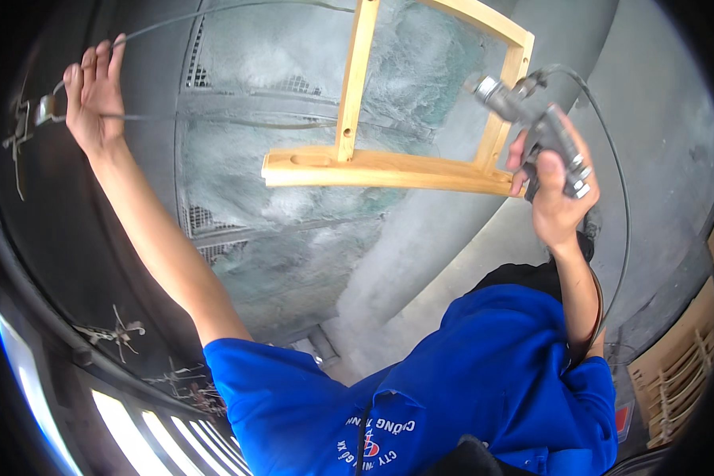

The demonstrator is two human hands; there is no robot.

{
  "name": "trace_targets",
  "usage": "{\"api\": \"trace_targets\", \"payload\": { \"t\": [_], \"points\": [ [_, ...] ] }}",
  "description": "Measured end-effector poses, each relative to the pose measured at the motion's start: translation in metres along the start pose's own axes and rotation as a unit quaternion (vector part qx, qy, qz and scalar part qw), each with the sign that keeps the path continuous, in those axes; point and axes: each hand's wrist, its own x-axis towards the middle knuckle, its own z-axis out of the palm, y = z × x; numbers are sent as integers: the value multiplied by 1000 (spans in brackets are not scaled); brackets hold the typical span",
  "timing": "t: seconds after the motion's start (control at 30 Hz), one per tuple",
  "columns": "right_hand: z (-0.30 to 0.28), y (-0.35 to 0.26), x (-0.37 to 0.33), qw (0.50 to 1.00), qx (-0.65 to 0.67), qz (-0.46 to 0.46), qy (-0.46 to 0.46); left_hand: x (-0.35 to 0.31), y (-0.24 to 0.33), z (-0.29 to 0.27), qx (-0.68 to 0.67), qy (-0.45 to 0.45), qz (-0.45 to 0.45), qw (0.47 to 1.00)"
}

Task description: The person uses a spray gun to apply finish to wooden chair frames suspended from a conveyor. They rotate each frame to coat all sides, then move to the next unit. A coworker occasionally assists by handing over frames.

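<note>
My right hand (567, 186) is wrapped round the grip of a metal spray gun (523, 111), slightly blurred, its nozzle pointing up and left. A hose (607, 127) loops from the gun down beside my forearm. Just left of the gun hangs a light wooden frame (404, 170), with a thick curved lower rail, two uprights and an upper rail cut off by the picture's edge. At the upper left, my raised left hand (99, 103) has its fingers hooked at a thin wire hanger (222, 121), whose two wires run right toward the frame. The grip is partly hidden.
A metal hook (47, 109) is beside my left hand. Behind the frame is a dusty, overspray-coated wall (285, 214) with mesh openings. Coated wire hooks (115, 333) hang at the lower left. A brown cardboard sheet with slender strips (682, 381) stands at the lower right.
</note>
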Motion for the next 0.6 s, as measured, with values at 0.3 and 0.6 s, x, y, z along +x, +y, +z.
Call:
{"api": "trace_targets", "payload": {
  "t": [0.3,0.6],
  "points": [
    [-46,-49,1,949,-97,93,285,11,15,-8,-9,-58,-12,998],
    [-67,-141,39,996,17,79,45,3,-2,15,20,-81,43,996]
  ]
}}
